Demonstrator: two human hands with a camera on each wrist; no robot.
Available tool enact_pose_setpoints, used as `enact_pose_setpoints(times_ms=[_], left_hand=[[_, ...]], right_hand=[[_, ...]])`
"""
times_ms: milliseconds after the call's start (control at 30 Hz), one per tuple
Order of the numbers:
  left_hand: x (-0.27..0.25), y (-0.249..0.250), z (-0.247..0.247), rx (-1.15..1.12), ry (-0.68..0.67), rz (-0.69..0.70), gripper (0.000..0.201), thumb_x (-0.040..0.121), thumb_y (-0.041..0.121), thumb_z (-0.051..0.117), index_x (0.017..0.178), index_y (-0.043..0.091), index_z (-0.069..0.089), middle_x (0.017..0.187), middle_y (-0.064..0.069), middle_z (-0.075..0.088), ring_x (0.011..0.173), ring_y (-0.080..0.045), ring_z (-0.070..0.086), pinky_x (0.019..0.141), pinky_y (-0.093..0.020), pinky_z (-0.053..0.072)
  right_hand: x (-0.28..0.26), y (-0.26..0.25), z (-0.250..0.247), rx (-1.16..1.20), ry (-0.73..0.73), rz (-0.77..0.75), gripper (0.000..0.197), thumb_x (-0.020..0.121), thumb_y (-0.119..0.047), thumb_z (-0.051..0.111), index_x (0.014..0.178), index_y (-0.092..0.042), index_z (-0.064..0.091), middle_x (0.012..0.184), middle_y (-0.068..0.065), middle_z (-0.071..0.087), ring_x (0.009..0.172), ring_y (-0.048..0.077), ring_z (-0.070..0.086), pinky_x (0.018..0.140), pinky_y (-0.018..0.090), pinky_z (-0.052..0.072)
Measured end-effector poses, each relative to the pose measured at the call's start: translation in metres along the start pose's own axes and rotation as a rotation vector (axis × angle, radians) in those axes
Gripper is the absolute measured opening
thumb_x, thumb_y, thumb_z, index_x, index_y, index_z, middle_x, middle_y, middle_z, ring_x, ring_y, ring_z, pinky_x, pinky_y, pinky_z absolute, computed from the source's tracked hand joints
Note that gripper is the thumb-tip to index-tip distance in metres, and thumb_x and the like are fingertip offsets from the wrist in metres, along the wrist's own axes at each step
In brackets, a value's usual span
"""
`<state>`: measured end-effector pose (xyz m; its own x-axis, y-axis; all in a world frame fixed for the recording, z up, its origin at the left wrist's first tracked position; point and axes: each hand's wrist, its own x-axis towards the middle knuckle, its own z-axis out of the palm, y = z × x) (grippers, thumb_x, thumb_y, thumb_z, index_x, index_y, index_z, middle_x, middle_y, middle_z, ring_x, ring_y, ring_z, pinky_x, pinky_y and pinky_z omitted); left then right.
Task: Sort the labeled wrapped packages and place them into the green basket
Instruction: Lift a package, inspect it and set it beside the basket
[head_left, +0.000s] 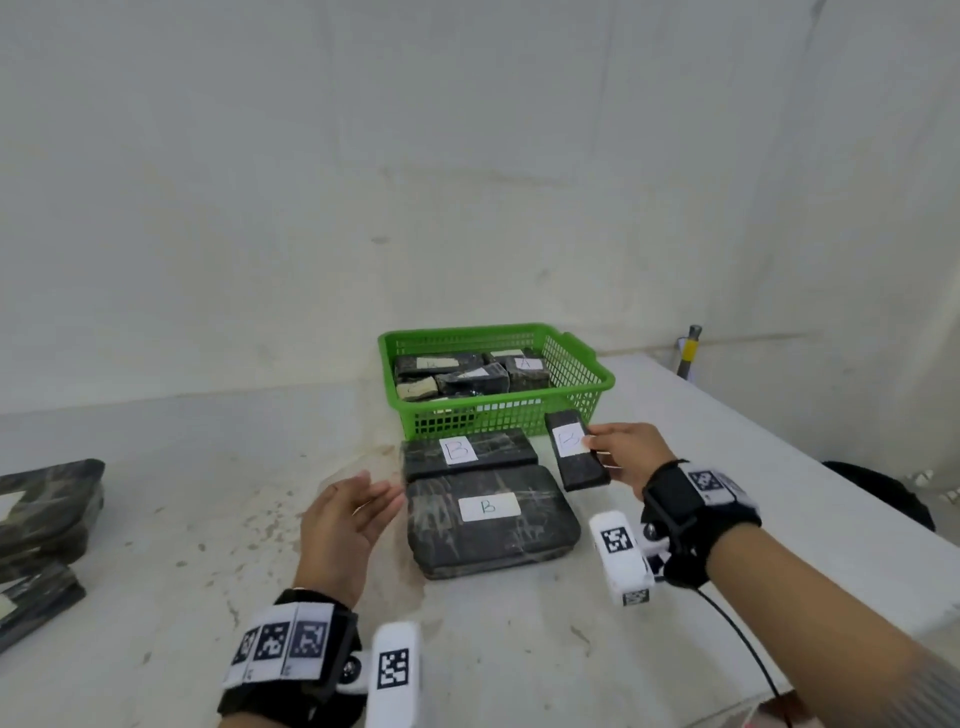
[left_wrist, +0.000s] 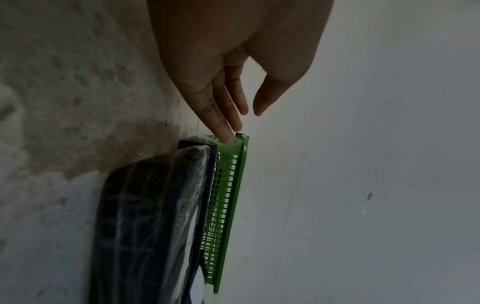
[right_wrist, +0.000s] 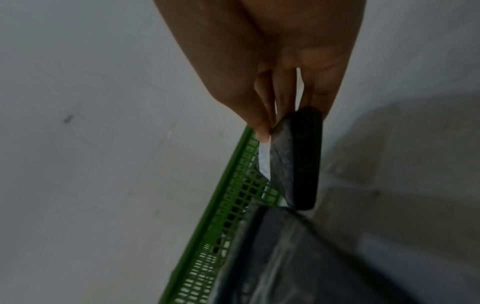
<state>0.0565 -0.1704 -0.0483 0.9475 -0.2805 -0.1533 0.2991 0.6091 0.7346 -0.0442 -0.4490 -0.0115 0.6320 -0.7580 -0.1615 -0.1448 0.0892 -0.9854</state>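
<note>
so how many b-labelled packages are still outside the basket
3: a big package nearest the person, a flatter package against the green basket, and a narrow package pinched by the right hand.

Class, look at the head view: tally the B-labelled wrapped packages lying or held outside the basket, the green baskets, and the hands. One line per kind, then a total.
B-labelled packages outside the basket: 3 (large, flat, small)
Green basket: 1
Hands: 2 (left hand, right hand)
Total: 6

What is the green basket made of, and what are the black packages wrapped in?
The green basket looks like moulded plastic: bright, glossy, with a grid of holes. The big B package seems wrapped in dark shiny plastic film, judging by its wrinkles and streaky glints. Its label looks like white paper.
</note>
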Motion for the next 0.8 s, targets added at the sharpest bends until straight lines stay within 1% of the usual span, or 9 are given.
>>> enact_pose_setpoints(times_ms=[133, 200, 300, 367, 433, 467, 600, 700, 800], left_hand=[[0.01, -0.007, -0.007, -0.034, 0.033, -0.072, 0.017, 0.1, 0.004, 0.045, 0.086, 0.003, 0.054, 0.088, -0.018, 0.06, 0.087, -0.031, 0.064, 0.063, -0.026, 0.061], [0.012, -0.008, -0.009, -0.022, 0.037, -0.088, 0.016, 0.099, 0.004, 0.046, 0.085, 0.003, 0.054, 0.088, -0.018, 0.06, 0.089, -0.032, 0.064, 0.066, -0.026, 0.062], [0.014, -0.01, -0.011, -0.015, 0.049, -0.108, 0.016, 0.099, 0.004, 0.047, 0.085, 0.003, 0.054, 0.088, -0.018, 0.061, 0.09, -0.032, 0.065, 0.067, -0.027, 0.062], [0.014, -0.01, -0.011, 0.0, 0.052, -0.112, 0.015, 0.099, 0.004, 0.047, 0.085, 0.003, 0.054, 0.087, -0.018, 0.061, 0.09, -0.031, 0.065, 0.067, -0.026, 0.062], [0.014, -0.011, -0.01, 0.014, 0.056, -0.119, 0.015, 0.099, 0.004, 0.047, 0.086, 0.003, 0.055, 0.087, -0.017, 0.061, 0.089, -0.03, 0.065, 0.066, -0.026, 0.061], [0.015, -0.011, -0.01, 0.022, 0.057, -0.123, 0.015, 0.099, 0.004, 0.047, 0.086, 0.003, 0.055, 0.088, -0.017, 0.061, 0.089, -0.03, 0.064, 0.066, -0.025, 0.061], [0.014, -0.011, -0.01, 0.036, 0.051, -0.122, 0.015, 0.099, 0.005, 0.047, 0.086, 0.003, 0.055, 0.088, -0.016, 0.062, 0.086, -0.029, 0.065, 0.064, -0.025, 0.061], [0.014, -0.01, -0.013, 0.028, 0.051, -0.118, 0.015, 0.098, 0.006, 0.047, 0.086, 0.004, 0.056, 0.086, -0.016, 0.062, 0.077, -0.025, 0.07, 0.062, -0.024, 0.061], [0.015, -0.009, -0.016, 0.002, 0.068, -0.123, 0.016, 0.099, 0.005, 0.047, 0.086, 0.004, 0.056, 0.086, -0.015, 0.062, 0.072, -0.024, 0.07, 0.059, -0.024, 0.061]], right_hand=[[0.038, 0.019, 0.0, -0.16, 0.009, 0.031, 0.03, 0.085, 0.009, 0.066, 0.116, 0.009, 0.064, 0.072, 0.01, 0.061, 0.051, 0.015, 0.057, 0.042, 0.018, 0.049], [0.048, 0.024, 0.004, -0.2, -0.017, 0.038, 0.03, 0.086, 0.008, 0.067, 0.115, 0.008, 0.065, 0.071, 0.009, 0.061, 0.042, 0.009, 0.056, 0.042, 0.017, 0.048], [0.057, 0.03, 0.007, -0.286, -0.045, 0.008, 0.026, 0.084, 0.007, 0.069, 0.111, 0.007, 0.067, 0.07, 0.009, 0.061, 0.038, 0.007, 0.056, 0.041, 0.014, 0.047], [0.062, 0.033, 0.007, -0.376, -0.024, -0.04, 0.023, 0.082, 0.004, 0.073, 0.105, 0.006, 0.07, 0.072, 0.011, 0.063, 0.052, 0.016, 0.059, 0.052, 0.017, 0.051], [0.066, 0.033, 0.006, -0.458, -0.02, -0.064, 0.024, 0.08, -0.001, 0.077, 0.102, 0.003, 0.073, 0.08, 0.016, 0.067, 0.069, 0.023, 0.06, 0.072, 0.029, 0.057], [0.067, 0.033, 0.005, -0.468, -0.031, -0.06, 0.023, 0.08, -0.002, 0.077, 0.102, 0.002, 0.073, 0.081, 0.016, 0.067, 0.071, 0.024, 0.06, 0.076, 0.032, 0.056], [0.066, 0.035, 0.002, -0.406, -0.081, -0.028, 0.023, 0.083, -0.001, 0.073, 0.106, 0.001, 0.071, 0.075, 0.011, 0.064, 0.061, 0.017, 0.056, 0.058, 0.018, 0.052], [0.067, 0.038, 0.001, -0.386, -0.068, -0.037, 0.025, 0.083, -0.001, 0.074, 0.108, 0.002, 0.072, 0.074, 0.01, 0.065, 0.061, 0.017, 0.057, 0.064, 0.021, 0.053], [0.063, 0.038, 0.002, -0.383, -0.051, -0.049, 0.022, 0.084, -0.004, 0.074, 0.105, 0.001, 0.072, 0.074, 0.011, 0.066, 0.059, 0.016, 0.055, 0.06, 0.019, 0.052]])
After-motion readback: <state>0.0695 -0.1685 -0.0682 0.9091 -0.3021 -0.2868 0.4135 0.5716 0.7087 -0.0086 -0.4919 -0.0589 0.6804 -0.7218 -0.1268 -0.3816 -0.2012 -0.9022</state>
